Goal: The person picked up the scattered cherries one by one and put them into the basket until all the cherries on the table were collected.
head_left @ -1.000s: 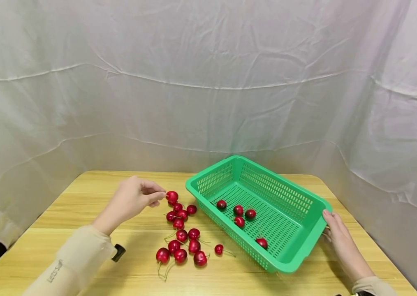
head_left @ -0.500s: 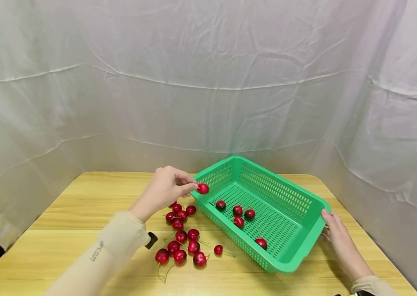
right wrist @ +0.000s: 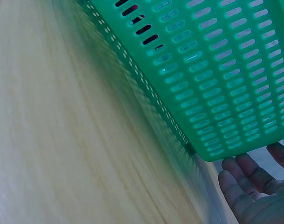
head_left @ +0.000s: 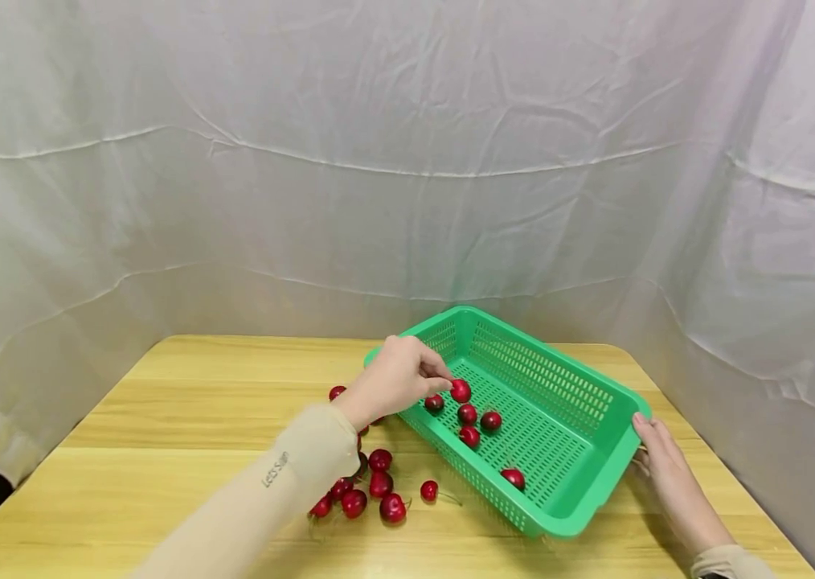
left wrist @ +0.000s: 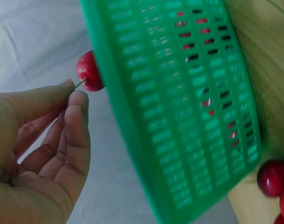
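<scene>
My left hand (head_left: pixel 400 378) is over the near left rim of a green plastic basket (head_left: pixel 541 370). Its thumb and fingertips pinch the stem of a red cherry (head_left: pixel 460 391); in the left wrist view that cherry (left wrist: pixel 88 70) hangs past the basket's rim. Several dark red cherries (head_left: pixel 469 436) lie on the basket's slotted floor. At the basket's right end, my right hand (head_left: pixel 675 482) grips the rim, thumb on top and fingers below. The right wrist view has those fingers (right wrist: pixel 242 175) against the end wall.
More cherries (head_left: pixel 393 508) with stems lie on the wooden table (head_left: pixel 183 402) left of the basket, partly hidden by my left forearm. One smaller cherry (head_left: pixel 429 490) sits apart, close to the basket. A pale cloth (head_left: pixel 407 161) hangs behind the table.
The left hand has carried the pinched cherry rightward from the table pile, across the rim, to above the basket's inside. The right hand and basket have stayed in place.
</scene>
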A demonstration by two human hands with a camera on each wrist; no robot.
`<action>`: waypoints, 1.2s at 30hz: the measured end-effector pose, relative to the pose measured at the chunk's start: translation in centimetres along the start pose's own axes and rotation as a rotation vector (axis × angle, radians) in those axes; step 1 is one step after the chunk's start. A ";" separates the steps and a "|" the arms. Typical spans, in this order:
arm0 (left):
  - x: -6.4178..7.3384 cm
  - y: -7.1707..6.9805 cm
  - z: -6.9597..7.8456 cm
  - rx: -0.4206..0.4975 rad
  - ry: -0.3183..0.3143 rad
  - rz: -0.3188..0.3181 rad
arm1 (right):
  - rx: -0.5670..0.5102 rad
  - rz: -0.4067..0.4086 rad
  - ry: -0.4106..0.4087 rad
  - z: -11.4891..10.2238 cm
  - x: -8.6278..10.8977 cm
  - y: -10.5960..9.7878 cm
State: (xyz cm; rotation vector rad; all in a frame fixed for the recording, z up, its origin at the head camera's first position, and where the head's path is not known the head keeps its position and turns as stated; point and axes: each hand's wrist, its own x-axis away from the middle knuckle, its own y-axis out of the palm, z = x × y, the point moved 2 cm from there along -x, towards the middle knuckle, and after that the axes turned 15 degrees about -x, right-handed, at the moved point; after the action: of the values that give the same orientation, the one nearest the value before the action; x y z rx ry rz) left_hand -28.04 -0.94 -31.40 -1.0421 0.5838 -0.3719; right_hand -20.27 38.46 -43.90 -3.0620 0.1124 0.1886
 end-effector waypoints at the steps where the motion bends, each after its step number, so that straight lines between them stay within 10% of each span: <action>1: -0.2 0.3 0.2 -0.001 0.005 -0.011 | -0.003 0.001 -0.001 0.0 0.0 0.0; 20: -2.3 6.1 3.1 -0.109 0.048 -0.204 | -0.006 0.008 0.025 0.1 0.0 -0.1; 36: -2.0 6.4 3.4 -0.082 0.077 -0.223 | -0.031 0.003 0.009 0.1 0.1 0.0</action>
State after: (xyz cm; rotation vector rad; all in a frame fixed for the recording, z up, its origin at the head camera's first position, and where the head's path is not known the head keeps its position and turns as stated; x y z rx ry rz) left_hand -27.44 5.45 -35.26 -1.1802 0.5569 -0.5901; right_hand -20.23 38.50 -43.99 -3.0943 0.1161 0.1779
